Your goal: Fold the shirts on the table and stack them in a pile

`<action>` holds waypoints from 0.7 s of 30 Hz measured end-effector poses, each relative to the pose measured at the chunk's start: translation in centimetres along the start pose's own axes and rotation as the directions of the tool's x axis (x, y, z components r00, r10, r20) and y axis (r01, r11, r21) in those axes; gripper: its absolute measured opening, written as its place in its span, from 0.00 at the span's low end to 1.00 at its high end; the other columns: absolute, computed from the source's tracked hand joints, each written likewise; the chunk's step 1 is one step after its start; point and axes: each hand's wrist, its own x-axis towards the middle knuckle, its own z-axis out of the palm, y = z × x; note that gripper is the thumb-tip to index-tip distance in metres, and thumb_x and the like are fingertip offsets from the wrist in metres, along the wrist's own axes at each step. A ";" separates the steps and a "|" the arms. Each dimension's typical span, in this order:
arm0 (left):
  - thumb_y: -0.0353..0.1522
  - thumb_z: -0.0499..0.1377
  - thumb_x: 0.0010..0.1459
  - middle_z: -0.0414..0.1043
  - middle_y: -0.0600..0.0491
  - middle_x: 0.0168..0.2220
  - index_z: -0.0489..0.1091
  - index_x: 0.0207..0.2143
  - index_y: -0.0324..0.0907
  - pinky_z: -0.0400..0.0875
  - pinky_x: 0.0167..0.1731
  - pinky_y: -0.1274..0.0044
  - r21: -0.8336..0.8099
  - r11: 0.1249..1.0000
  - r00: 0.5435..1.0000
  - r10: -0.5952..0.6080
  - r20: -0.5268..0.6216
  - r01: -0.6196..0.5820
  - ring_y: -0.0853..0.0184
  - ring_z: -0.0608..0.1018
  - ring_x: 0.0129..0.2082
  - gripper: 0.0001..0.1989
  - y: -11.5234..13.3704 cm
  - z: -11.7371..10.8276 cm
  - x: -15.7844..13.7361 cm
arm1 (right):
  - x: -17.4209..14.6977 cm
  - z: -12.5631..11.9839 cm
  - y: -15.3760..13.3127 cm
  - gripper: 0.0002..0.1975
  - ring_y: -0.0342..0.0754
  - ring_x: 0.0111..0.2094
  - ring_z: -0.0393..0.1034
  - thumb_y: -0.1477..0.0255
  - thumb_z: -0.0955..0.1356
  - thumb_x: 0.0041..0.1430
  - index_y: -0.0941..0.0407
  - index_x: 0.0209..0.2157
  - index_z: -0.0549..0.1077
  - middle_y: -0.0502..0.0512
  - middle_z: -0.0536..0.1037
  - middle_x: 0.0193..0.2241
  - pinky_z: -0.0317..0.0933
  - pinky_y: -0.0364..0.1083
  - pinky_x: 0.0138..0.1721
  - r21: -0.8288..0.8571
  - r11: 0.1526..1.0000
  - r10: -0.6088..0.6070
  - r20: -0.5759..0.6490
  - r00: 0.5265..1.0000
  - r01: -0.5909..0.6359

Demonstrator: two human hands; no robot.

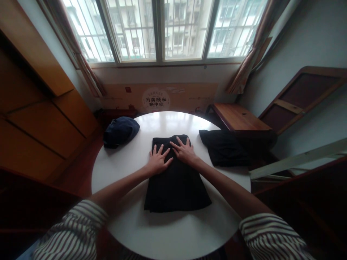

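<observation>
A black garment, flared like a skirt point(177, 191), lies flat on the round white table point(124, 206), its narrow end away from me. My left hand point(158, 161) rests on its upper left part, fingers spread. Beside it, my right hand point(184, 151) presses flat near the upper right edge, fingers also spread. Neither hand grips the cloth. To the right lies another piece of black cloth point(225, 148), flat and folded-looking. A dark blue bundle of fabric point(121, 130) sits at the table's left edge.
Beyond the table on the right stands a wooden desk point(241, 117), with a dark framed panel point(306, 97) leaning by the wall. Wooden cabinets point(32, 133) line the left side. A barred window point(162, 29) with curtains point(86, 72) is ahead, above a printed banner point(184, 95).
</observation>
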 end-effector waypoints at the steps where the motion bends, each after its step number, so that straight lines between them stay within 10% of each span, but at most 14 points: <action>1: 0.54 0.45 0.64 0.39 0.49 0.72 0.51 0.69 0.54 0.46 0.61 0.44 0.005 1.000 1.000 0.011 -0.017 -0.011 0.39 0.41 0.69 0.34 -0.2 0.1 0.3 | 0.4 0.2 0.2 0.26 0.81 0.66 0.34 0.56 0.55 0.69 0.39 0.67 0.53 0.51 0.44 0.71 0.50 0.79 0.53 -0.008 1.000 -0.009 -0.016 1.000 0.008; 13: 0.50 0.43 0.66 0.43 0.50 0.71 0.52 0.69 0.52 0.43 0.60 0.42 0.059 0.998 1.000 0.004 -0.020 -0.003 0.41 0.42 0.70 0.31 -1.3 -1.6 7.8 | 8.1 -0.8 2.9 0.26 0.77 0.67 0.35 0.59 0.54 0.71 0.42 0.68 0.52 0.51 0.45 0.71 0.47 0.73 0.58 -0.004 1.000 0.015 0.006 1.000 -0.015; 21: 0.51 0.41 0.67 0.38 0.48 0.72 0.47 0.70 0.46 0.43 0.63 0.47 0.049 0.978 0.978 0.201 0.054 -0.203 0.49 0.40 0.71 0.34 0.8 -0.5 -2.0 | 2.2 -0.3 2.6 0.26 0.69 0.69 0.31 0.58 0.55 0.71 0.47 0.67 0.57 0.57 0.45 0.71 0.36 0.75 0.61 -0.062 0.984 -0.165 0.013 0.986 0.165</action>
